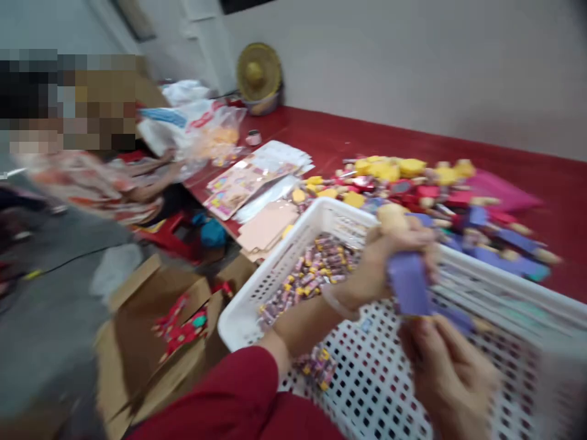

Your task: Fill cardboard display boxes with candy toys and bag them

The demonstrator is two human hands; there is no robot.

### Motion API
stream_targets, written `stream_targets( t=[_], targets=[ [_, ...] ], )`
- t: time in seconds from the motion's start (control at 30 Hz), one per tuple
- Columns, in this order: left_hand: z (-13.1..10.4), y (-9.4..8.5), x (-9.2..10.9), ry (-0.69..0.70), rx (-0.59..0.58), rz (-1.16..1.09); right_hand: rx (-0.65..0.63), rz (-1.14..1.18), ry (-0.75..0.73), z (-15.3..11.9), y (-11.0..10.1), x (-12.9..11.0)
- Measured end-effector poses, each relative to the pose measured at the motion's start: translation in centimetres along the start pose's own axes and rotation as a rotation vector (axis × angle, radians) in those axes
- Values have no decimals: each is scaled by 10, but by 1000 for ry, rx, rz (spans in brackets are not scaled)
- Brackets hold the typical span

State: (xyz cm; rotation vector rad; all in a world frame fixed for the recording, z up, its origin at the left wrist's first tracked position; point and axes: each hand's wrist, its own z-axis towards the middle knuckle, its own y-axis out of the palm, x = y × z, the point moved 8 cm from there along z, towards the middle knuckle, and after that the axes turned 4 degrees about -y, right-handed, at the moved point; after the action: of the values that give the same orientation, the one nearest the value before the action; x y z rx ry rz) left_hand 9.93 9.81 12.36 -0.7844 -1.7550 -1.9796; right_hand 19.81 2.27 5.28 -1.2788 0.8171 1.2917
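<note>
Head view: the left hand (403, 244), fingers closed, grips a purple piece (408, 284) above the white basket (270, 263); the right hand (449, 360), fingers curled, pinches its lower end. Small wrapped pieces (316, 266) lie inside the basket, which stands at the near edge of the red tabletop (316, 131).

The purple figure (409, 284) has a flat, blocky body and a pale, rounded top, both softened by blur. It is held above the white basket (367, 360), slightly tilted, with its pale end up. The left hand (394, 250) wraps its upper part; the right hand (444, 366) pinches its lower edge.
</note>
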Motion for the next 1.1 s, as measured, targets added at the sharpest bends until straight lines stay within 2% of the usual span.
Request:
stream_targets(
  t=[0.03, 0.07, 0.13, 0.17, 0.2, 0.3, 0.33, 0.37, 0.43, 0.53, 0.6, 0.63, 0.67, 0.7, 0.8, 0.83, 0.87, 0.93, 1.03, 1.1],
  targets=[
    [1, 6, 2, 2, -111, -49, -12, 89, 32, 3, 6, 5],
    [2, 9, 5, 5, -183, -63, -87, 239, 86, 7, 18, 10],
    [6, 5, 10, 42, -207, -43, -250, 483, 176, 15, 37, 13],
    [8, 0, 12, 65, -173, -17, -270, 516, 184, 19, 38, 12],
    [10, -6, 13, 98, -115, 6, -215, 456, 154, 24, 31, 10],
    [13, -22, 10, 184, 103, 80, 140, 49, -52, 27, -11, -9],
    [13, -24, 6, 190, 143, 97, 211, -51, -94, 24, -20, -15],
    [14, -22, 2, 179, 147, 98, 228, -83, -100, 21, -23, -16],
    [16, -13, -7, 124, 66, 58, 127, 78, -20, 20, -15, -7],
    [14, 0, -10, 81, -76, -11, -239, 609, 190, 20, 20, 11],
    [12, 0, -6, 103, -82, 5, -473, 801, 269, 18, 34, 12],
    [13, -3, -4, 119, -54, 28, -516, 779, 271, 20, 33, 14],
    [14, -9, -3, 140, -4, 55, -478, 676, 240, 25, 26, 16],
    [16, -16, -2, 162, 64, 82, -370, 506, 179, 31, 14, 17],
    [23, -34, -6, 188, 244, 138, 102, -96, -103, 37, -31, -2],
    [25, -36, -8, 181, 252, 135, 197, -215, -170, 33, -35, -10],
    [27, -34, -11, 163, 223, 119, 233, -253, -198, 30, -35, -13],
    [27, -24, -13, 126, 97, 73, 160, -82, -131, 29, -22, -4],
    [19, -7, -4, 122, -88, 56, -209, 455, 88, 30, 20, 15],
    [15, -5, 4, 135, -113, 92, -418, 627, 162, 29, 38, 15]
  ],
)
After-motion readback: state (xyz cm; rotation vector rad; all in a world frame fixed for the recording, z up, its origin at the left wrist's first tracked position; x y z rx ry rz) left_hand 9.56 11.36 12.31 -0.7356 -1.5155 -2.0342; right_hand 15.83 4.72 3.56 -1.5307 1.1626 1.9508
